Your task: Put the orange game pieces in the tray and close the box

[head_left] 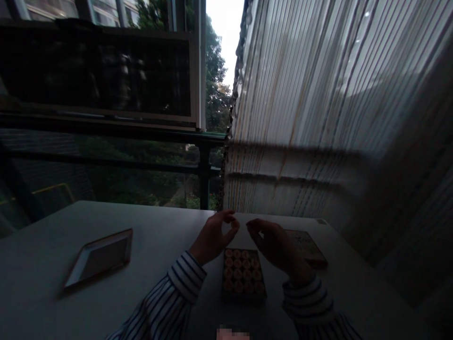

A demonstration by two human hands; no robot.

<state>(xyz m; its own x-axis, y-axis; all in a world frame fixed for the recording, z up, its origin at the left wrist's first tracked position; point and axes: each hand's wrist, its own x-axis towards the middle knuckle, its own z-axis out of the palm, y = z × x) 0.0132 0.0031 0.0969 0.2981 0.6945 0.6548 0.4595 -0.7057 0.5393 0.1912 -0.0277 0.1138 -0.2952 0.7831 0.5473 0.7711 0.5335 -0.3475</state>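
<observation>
left hand [213, 234] is seemingly pinching a disc [235, 225], fingertips nearly meeting; right hand [274, 241] is hovering half-curled, contents impossible to tell. box [244, 272] is lying between them toward six o'clock; a slack pinch could be risking a drop.

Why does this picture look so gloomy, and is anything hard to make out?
Head view: bright sky behind, white tabletop, left hand and right hand in dimness; round pieces too dim to read; striped curtain fading into shadow at right.
</observation>
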